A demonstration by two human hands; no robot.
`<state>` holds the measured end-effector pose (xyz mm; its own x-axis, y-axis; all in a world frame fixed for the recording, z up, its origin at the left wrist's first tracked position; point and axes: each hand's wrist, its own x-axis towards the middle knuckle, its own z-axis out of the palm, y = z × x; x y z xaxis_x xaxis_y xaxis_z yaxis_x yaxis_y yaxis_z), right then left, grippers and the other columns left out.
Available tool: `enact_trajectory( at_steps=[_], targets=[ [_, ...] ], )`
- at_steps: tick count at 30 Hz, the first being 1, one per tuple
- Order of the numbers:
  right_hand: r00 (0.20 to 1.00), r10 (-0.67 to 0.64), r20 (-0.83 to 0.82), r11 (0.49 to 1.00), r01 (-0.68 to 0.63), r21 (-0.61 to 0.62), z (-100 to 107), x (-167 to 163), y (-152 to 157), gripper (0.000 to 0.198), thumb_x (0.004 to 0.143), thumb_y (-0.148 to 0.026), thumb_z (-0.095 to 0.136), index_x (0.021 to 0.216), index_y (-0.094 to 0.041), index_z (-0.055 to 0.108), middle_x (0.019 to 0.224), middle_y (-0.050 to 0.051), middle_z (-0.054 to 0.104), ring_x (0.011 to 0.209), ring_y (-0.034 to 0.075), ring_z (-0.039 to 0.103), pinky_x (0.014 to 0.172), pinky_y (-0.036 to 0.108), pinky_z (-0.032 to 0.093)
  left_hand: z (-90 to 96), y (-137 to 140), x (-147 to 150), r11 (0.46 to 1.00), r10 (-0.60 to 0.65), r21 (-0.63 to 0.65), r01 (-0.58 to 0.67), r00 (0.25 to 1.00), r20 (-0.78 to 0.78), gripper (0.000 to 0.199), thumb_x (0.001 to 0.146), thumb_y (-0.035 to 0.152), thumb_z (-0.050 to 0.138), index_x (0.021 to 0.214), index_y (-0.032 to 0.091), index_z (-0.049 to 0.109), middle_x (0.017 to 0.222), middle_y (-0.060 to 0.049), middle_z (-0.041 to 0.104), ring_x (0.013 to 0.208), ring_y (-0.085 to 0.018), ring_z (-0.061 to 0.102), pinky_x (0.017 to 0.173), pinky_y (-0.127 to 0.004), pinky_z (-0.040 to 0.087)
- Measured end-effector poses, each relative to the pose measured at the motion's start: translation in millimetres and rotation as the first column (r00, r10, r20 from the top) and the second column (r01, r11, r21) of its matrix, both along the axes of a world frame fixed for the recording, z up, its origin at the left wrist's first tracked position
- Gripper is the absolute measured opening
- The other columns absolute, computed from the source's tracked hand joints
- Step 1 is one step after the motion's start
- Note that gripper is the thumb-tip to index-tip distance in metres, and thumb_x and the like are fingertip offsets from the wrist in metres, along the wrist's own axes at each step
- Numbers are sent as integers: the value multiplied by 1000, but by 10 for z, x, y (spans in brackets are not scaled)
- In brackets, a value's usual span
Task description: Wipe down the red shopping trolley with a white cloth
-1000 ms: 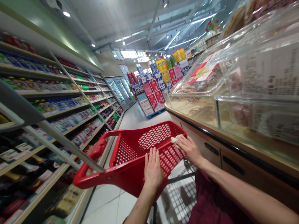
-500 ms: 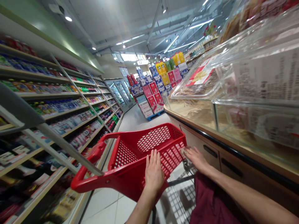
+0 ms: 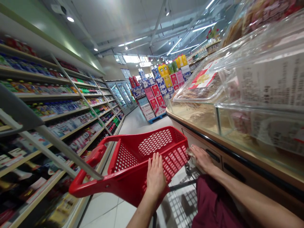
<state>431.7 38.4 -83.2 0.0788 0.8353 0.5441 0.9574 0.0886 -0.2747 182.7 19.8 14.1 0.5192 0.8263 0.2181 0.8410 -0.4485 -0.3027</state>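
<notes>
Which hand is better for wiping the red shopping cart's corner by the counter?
Probably the right hand: it holds the pale cloth close to that corner of the red shopping cart. The left hand shows no cloth and lies farther off on its near side.

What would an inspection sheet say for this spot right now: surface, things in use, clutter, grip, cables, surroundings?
Surface: pale tiled floor under the cart.
Job's things: red shopping cart with a perforated basket; pale cloth by its front corner, mostly covered.
Clutter: nothing seen.
Grip: left hand fingers extended, on the basket's near rim; right hand holding the cloth; whether the cloth touches the basket, cannot tell.
Cables: nothing seen.
Surroundings: stocked shelves on the left; stacked cartons on a blue pallet ahead; counter with clear plastic packages on the right.
</notes>
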Motion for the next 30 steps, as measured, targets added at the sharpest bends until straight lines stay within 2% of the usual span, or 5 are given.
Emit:
enact_trajectory(
  at_steps=[3, 10, 18, 25, 30],
  targets=[
    [995, -37, -91, 982, 53, 181, 172, 29, 67, 53, 73, -2, 31, 122, -14, 46, 128, 9, 45, 119, 18, 38, 96, 35, 33, -17, 25, 13, 999, -17, 28, 16, 999, 28, 67, 67, 17, 39, 132, 8, 24, 142, -9, 17, 131, -22, 5, 107, -42, 13],
    [998, -11, -65, 1000, 9, -30, -47, -86, -25, 46, 70, -2, 33, 104, -17, 60, 114, 9, 58, 106, 20, 51, 86, 36, 42, 35, 50, -86, 999, 34, 25, -36, 997, 65, 65, 67, 16, 38, 131, 7, 26, 141, -9, 20, 131, -21, 9, 107, -41, 13],
    [997, -49, -56, 989, 57, 136, 458, -156, 201, 46, 75, -6, 36, 117, -17, 51, 127, 9, 46, 117, 21, 40, 93, 41, 33, 25, 31, -115, 998, 64, 11, -64, 996, 63, 68, 65, 16, 38, 131, 7, 25, 140, -9, 23, 130, -21, 12, 107, -39, 13],
    [959, 250, 135, 958, -265, 109, 566, -611, 146, 44, 79, -6, 36, 117, -21, 51, 126, 5, 47, 118, 19, 39, 97, 39, 27, 76, 20, -224, 999, 46, -2, -46, 997, 65, 68, 65, 19, 39, 131, 7, 26, 140, -8, 24, 130, -20, 13, 107, -40, 13],
    [999, -44, 22, 998, 45, -44, 693, -290, 198, 39, 80, -7, 33, 110, -20, 56, 118, 9, 55, 110, 21, 47, 90, 40, 34, 186, -24, -492, 992, 112, 48, -116, 991, 73, 64, 69, 21, 37, 130, 7, 28, 138, -8, 28, 130, -20, 17, 107, -39, 15]
  ],
)
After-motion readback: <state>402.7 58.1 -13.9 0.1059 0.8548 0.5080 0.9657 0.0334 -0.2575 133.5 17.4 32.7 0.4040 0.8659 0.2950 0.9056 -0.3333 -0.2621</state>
